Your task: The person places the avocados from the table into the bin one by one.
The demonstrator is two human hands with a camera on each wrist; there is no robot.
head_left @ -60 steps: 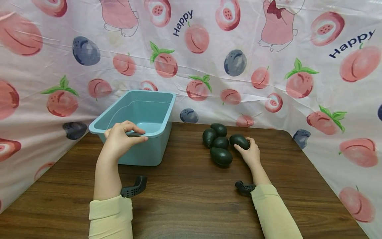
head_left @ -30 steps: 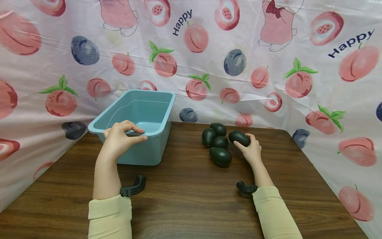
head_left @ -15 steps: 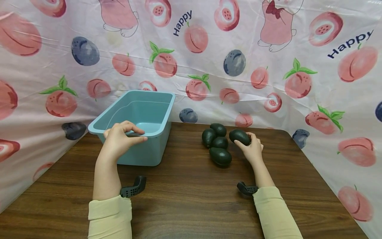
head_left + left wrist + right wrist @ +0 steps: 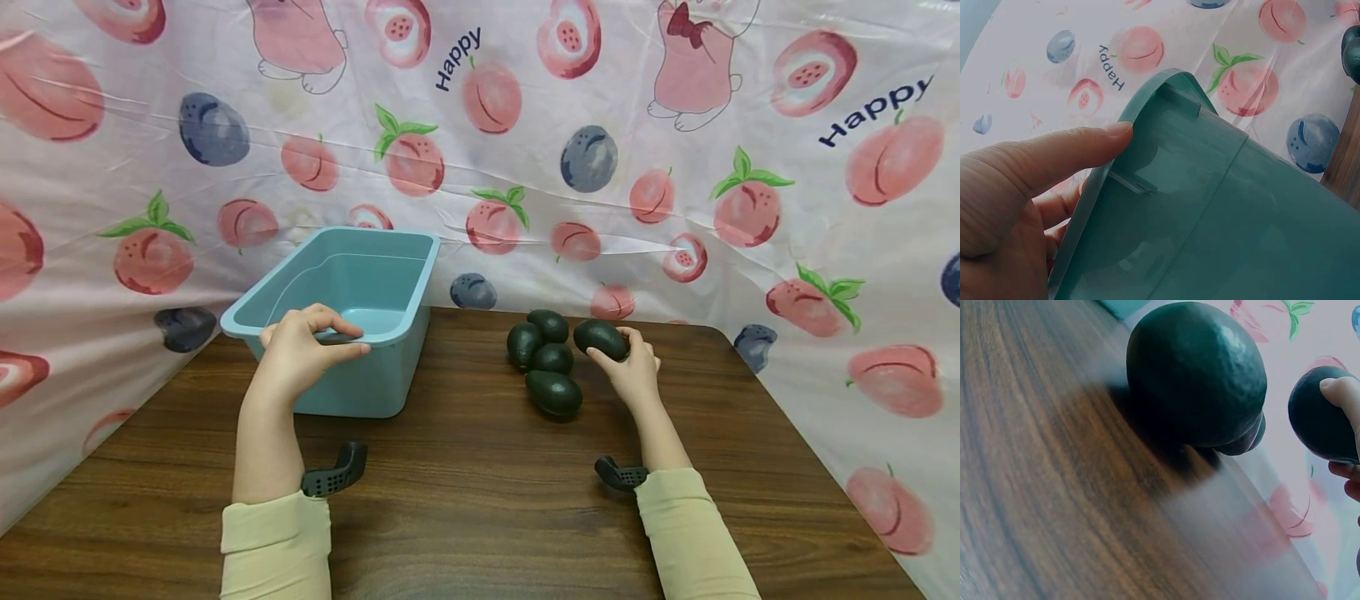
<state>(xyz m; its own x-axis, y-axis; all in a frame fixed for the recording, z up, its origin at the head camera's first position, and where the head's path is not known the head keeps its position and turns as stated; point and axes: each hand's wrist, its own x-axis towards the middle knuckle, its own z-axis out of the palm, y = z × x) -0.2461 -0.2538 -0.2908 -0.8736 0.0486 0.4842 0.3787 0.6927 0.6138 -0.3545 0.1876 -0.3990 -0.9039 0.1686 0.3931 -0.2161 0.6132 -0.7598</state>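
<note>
In the head view, my left hand pinches the near rim of a light blue plastic bin, thumb outside and fingers over the edge. The left wrist view shows the thumb against the outer side of the bin. On the right, my right hand grips a dark green avocado between thumb and fingers. That avocado appears raised off the table in the right wrist view. Several more avocados lie clustered just left of it.
A dark wooden table carries everything. Behind and beside it hangs a fruit-printed cloth. In the right wrist view a loose avocado looms close to the camera.
Over these frames my right hand has raised its avocado slightly, a little up and away from the cluster's level. The left hand keeps its pinch on the bin rim.
</note>
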